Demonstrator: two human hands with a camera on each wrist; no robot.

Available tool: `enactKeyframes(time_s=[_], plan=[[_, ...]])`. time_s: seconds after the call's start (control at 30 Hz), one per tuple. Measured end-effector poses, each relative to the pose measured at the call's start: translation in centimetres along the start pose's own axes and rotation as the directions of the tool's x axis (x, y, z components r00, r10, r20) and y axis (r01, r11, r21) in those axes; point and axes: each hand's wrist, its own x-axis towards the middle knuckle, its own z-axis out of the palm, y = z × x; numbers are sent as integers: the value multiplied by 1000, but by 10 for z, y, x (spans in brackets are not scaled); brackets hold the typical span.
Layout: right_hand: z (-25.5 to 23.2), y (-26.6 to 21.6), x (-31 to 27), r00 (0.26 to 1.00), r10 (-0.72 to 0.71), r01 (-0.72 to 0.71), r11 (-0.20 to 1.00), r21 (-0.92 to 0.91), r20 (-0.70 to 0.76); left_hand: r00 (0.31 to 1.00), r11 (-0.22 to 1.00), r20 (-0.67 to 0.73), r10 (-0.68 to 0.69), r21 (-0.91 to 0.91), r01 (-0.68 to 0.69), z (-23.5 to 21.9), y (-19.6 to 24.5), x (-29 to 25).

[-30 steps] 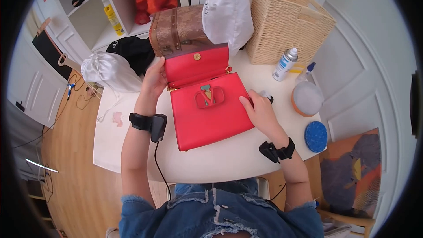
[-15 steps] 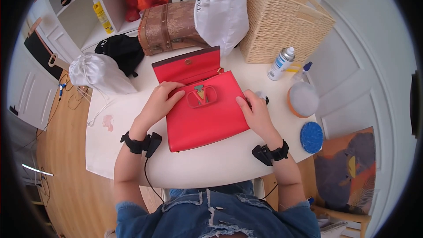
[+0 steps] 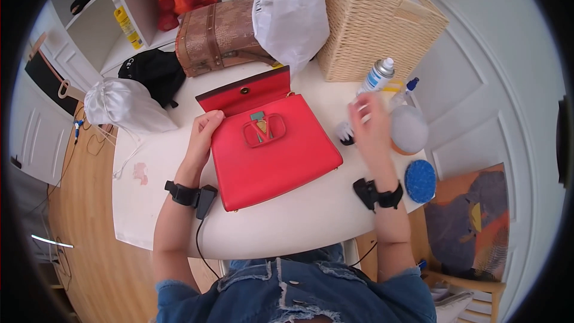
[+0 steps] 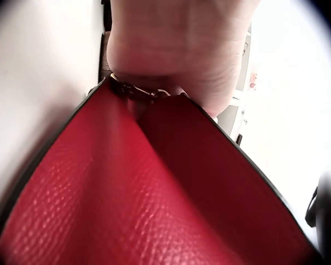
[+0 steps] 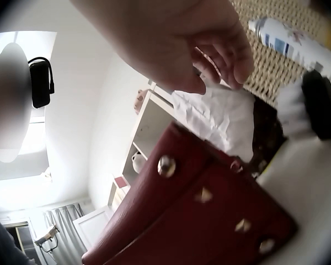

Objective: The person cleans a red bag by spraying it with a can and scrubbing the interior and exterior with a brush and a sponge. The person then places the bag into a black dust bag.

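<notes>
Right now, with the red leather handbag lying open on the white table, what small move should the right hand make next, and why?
Probably lower the right hand onto the small black-handled white brush beside the red leather handbag. That hand hangs above the brush, its fingers loosely curled and holding nothing, while the left hand grips the bag's left edge below the raised flap, so the bag seems steadied.

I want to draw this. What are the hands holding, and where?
The left hand grips the red bag at its upper left corner, by the flap hinge. The right hand is lifted off the bag and holds nothing.
</notes>
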Motion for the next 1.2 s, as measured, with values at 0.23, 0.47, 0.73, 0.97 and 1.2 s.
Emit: enactKeyframes(time_s=[0.23,0.47,0.73,0.97,1.2], plan=[[-26,49,69,940,-117,22,958,-285,-321,998,998,32,55,-29,-54,-8,-13,1],[7,107,86,953,107,-132,989,-70,-285,998,997,5,70,-35,-70,-6,-16,0],[1,60,81,955,3,-25,997,-73,-295,999,999,-21,39,-32,-40,-3,-14,-2],[-24,-45,30,990,-133,128,987,94,48,1000,999,-9,18,-48,-19,-4,-16,0],[-7,-51,14,852,-145,128,989,69,504,1000,998,-11,6,-61,-6,-4,-17,0]])
